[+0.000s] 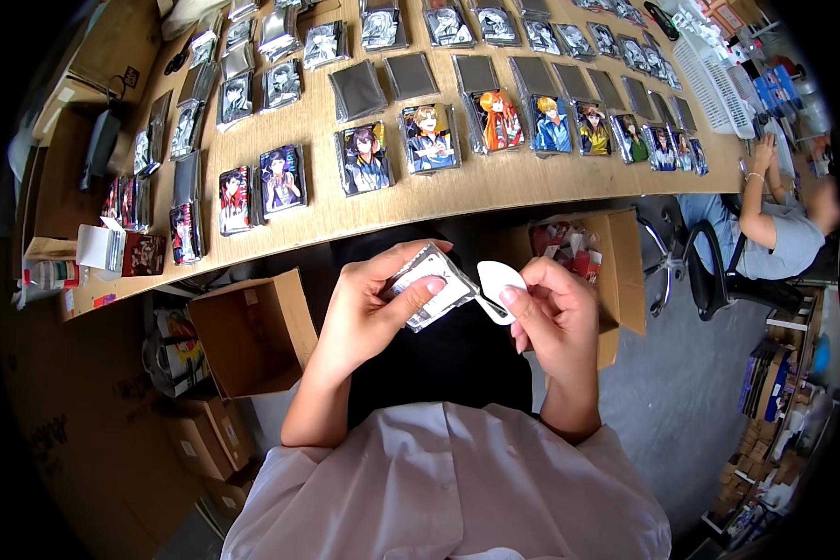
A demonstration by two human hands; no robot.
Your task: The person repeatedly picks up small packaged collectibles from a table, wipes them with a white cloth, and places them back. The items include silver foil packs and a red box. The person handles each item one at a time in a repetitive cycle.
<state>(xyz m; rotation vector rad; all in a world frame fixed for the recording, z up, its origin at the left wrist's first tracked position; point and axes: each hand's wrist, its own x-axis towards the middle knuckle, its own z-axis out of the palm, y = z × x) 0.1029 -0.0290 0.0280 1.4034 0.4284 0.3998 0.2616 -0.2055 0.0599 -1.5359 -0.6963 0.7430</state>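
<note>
Between the thumb and fingers of my left hand [378,294] is a small plastic-wrapped packet [434,290], white on the side facing me and bearing print. A rounded white cutter [493,280] sits in the grip of my right hand [556,308], and its slot meets a corner of the wrapper. Both hands are above my lap, just in front of the table edge. On the wooden table [420,203] beyond them lie illustrated cards in clear sleeves, among them a purple-haired one [364,157] and a light-haired one [430,136].
Under the table stand an open cardboard box [252,343] on the left and another with red wrappers [574,252] on the right. A small open carton [101,248] sits at the table's left end. A seated person [777,224] works at far right, near a white basket [707,84].
</note>
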